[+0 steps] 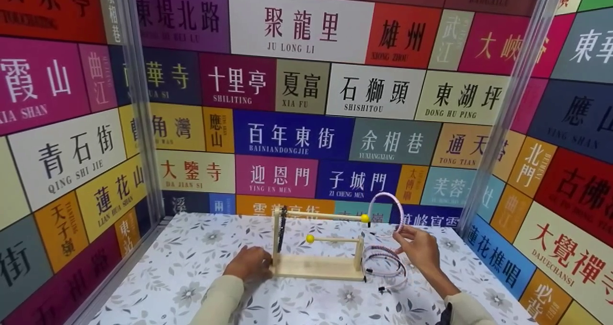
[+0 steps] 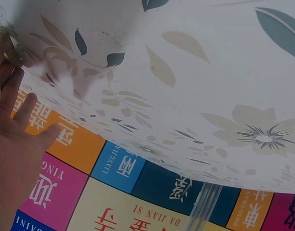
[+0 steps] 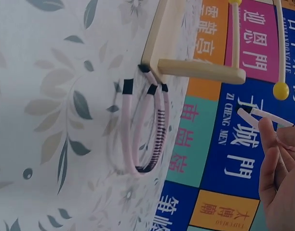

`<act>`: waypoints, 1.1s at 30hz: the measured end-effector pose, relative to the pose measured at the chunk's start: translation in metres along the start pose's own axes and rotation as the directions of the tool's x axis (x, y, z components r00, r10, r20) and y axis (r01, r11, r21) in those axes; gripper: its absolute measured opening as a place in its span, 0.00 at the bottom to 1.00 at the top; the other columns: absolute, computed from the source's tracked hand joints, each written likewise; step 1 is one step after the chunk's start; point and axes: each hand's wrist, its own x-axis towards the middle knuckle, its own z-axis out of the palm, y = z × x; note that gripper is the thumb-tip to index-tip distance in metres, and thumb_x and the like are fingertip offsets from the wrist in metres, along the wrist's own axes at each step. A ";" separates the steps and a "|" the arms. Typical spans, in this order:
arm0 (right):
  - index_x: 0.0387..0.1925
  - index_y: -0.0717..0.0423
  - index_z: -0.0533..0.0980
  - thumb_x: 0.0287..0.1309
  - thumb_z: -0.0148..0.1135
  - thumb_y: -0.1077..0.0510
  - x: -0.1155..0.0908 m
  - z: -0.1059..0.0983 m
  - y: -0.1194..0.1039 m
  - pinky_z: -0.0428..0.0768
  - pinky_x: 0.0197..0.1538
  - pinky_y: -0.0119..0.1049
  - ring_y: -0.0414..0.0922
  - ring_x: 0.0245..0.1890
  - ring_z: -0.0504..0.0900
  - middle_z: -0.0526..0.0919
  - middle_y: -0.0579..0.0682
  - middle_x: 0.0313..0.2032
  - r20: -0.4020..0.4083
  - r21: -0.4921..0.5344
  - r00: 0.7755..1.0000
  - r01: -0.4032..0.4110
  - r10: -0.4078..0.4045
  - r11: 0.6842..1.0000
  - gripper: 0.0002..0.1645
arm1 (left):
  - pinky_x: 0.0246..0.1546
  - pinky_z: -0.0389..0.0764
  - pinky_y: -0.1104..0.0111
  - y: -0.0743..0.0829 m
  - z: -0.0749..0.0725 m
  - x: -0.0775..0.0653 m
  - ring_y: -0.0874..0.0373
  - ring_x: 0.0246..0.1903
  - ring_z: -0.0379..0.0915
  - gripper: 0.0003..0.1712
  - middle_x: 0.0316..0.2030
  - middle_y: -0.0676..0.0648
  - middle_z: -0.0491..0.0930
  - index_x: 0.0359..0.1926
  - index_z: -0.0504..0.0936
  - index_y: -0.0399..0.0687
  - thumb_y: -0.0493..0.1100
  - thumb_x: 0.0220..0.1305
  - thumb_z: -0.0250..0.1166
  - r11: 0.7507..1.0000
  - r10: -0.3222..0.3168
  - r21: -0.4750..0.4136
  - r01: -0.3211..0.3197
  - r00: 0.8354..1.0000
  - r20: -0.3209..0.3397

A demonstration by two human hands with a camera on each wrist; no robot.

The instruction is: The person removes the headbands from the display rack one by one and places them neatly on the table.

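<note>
A light wooden stand (image 1: 318, 266) has two rods tipped with yellow balls, the upper one (image 1: 325, 217) reaching right from the tall left upright. My left hand (image 1: 249, 263) grips the stand's left end, its fingertips at the wood in the left wrist view; part of that grip is hidden. My right hand (image 1: 421, 251) pinches a pink headband (image 1: 386, 195) low on one side. The raised headband arches beside the upper rod's ball (image 1: 365, 218). A dark toothed headband (image 1: 281, 229) hangs on that rod against the upright.
Several pink headbands (image 3: 129, 120) with black ends and dark teeth lie on the table against the stand's right end. A flowered white cloth (image 1: 191, 267) covers the table. Panels of colourful printed signs (image 1: 292, 133) rise behind and at both sides, with clear corner strips.
</note>
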 end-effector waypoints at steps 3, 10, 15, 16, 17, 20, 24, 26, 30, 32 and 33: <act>0.53 0.60 0.85 0.66 0.70 0.52 -0.002 -0.004 0.010 0.66 0.14 0.33 0.39 0.19 0.86 0.89 0.61 0.47 -0.002 -0.008 1.000 0.003 -0.003 1.000 0.20 | 0.74 0.62 0.40 0.000 0.001 -0.003 0.47 0.52 0.82 0.16 0.45 0.51 0.88 0.47 0.90 0.52 0.46 0.57 0.78 1.000 0.023 0.011 -0.023 1.000 -0.019; 0.55 0.65 0.82 0.67 0.69 0.53 -0.007 -0.012 0.031 0.68 0.13 0.34 0.43 0.20 0.87 0.88 0.64 0.47 -0.008 -0.053 1.000 -0.015 0.015 0.998 0.23 | 0.62 0.78 0.47 0.001 0.000 -0.006 0.49 0.49 0.82 0.18 0.46 0.51 0.88 0.49 0.90 0.53 0.46 0.56 0.79 1.000 0.010 0.012 -0.009 1.000 -0.025; 0.58 0.69 0.80 0.66 0.68 0.53 -0.008 -0.016 0.046 0.73 0.16 0.34 0.45 0.21 0.88 0.87 0.66 0.48 -0.005 -0.072 0.997 -0.075 0.075 0.995 0.26 | 0.62 0.78 0.46 0.002 -0.001 -0.006 0.48 0.51 0.82 0.19 0.48 0.51 0.87 0.50 0.90 0.54 0.46 0.56 0.79 1.000 -0.026 -0.014 0.026 1.000 -0.008; 0.58 0.69 0.80 0.66 0.68 0.53 -0.008 -0.017 0.049 0.74 0.17 0.35 0.44 0.21 0.88 0.87 0.66 0.48 0.001 -0.076 0.996 -0.086 0.086 0.993 0.27 | 0.63 0.78 0.46 0.002 -0.001 -0.006 0.48 0.51 0.81 0.19 0.48 0.51 0.87 0.50 0.90 0.54 0.46 0.56 0.78 1.000 -0.026 -0.011 0.026 1.000 -0.009; 0.58 0.70 0.79 0.66 0.68 0.53 -0.008 -0.018 0.052 0.74 0.18 0.35 0.43 0.21 0.88 0.87 0.66 0.48 0.007 -0.079 0.995 -0.100 0.101 0.992 0.27 | 0.63 0.78 0.46 0.002 -0.001 -0.006 0.48 0.51 0.82 0.19 0.48 0.51 0.87 0.50 0.90 0.54 0.46 0.56 0.78 1.000 -0.025 -0.009 0.025 1.000 -0.009; 0.58 0.70 0.79 0.66 0.68 0.51 -0.009 -0.021 0.062 0.75 0.19 0.37 0.42 0.21 0.87 0.88 0.64 0.47 0.022 -0.103 0.989 -0.144 0.147 0.984 0.28 | 0.60 0.80 0.47 0.001 -0.001 -0.006 0.49 0.49 0.82 0.18 0.47 0.50 0.88 0.49 0.90 0.54 0.45 0.56 0.78 1.000 -0.010 -0.003 0.010 1.000 -0.014; 0.58 0.70 0.79 0.66 0.67 0.51 -0.012 -0.026 0.075 0.76 0.20 0.37 0.41 0.21 0.87 0.89 0.62 0.44 0.035 -0.127 0.981 -0.187 0.193 0.974 0.29 | 0.59 0.80 0.47 0.001 0.000 -0.006 0.50 0.47 0.82 0.18 0.46 0.50 0.88 0.49 0.90 0.54 0.45 0.56 0.78 1.000 0.011 0.006 -0.011 1.000 -0.023; 0.59 0.70 0.79 0.66 0.66 0.50 -0.013 -0.028 0.080 0.78 0.21 0.37 0.42 0.22 0.88 0.89 0.62 0.45 0.046 -0.125 0.973 -0.219 0.226 0.968 0.30 | 0.60 0.79 0.47 0.001 0.000 -0.006 0.49 0.48 0.81 0.18 0.46 0.50 0.87 0.48 0.90 0.54 0.45 0.56 0.78 1.000 0.006 0.005 -0.006 1.000 -0.023; 0.62 0.72 0.76 0.66 0.66 0.50 -0.013 -0.031 0.089 0.80 0.25 0.37 0.46 0.26 0.90 0.89 0.62 0.47 0.072 -0.106 0.946 -0.309 0.317 0.945 0.33 | 0.60 0.79 0.46 0.003 -0.002 -0.007 0.49 0.48 0.81 0.17 0.47 0.50 0.87 0.49 0.90 0.53 0.44 0.56 0.78 1.000 -0.010 -0.004 0.010 1.000 -0.011; 0.63 0.71 0.75 0.66 0.65 0.49 -0.013 -0.033 0.094 0.81 0.29 0.39 0.47 0.28 0.90 0.90 0.58 0.44 0.079 -0.113 0.930 -0.350 0.360 0.930 0.34 | 0.62 0.77 0.44 0.005 -0.003 -0.008 0.49 0.46 0.81 0.15 0.44 0.50 0.88 0.46 0.90 0.51 0.43 0.56 0.77 1.000 0.031 0.004 -0.031 0.999 -0.029; 0.63 0.71 0.75 0.66 0.64 0.49 -0.013 -0.034 0.096 0.81 0.30 0.39 0.47 0.29 0.90 0.91 0.57 0.41 0.081 -0.114 0.922 -0.369 0.379 0.923 0.34 | 0.63 0.75 0.43 0.005 -0.003 -0.008 0.49 0.46 0.81 0.14 0.42 0.49 0.88 0.44 0.90 0.50 0.43 0.56 0.77 0.999 0.051 0.008 -0.050 0.998 -0.034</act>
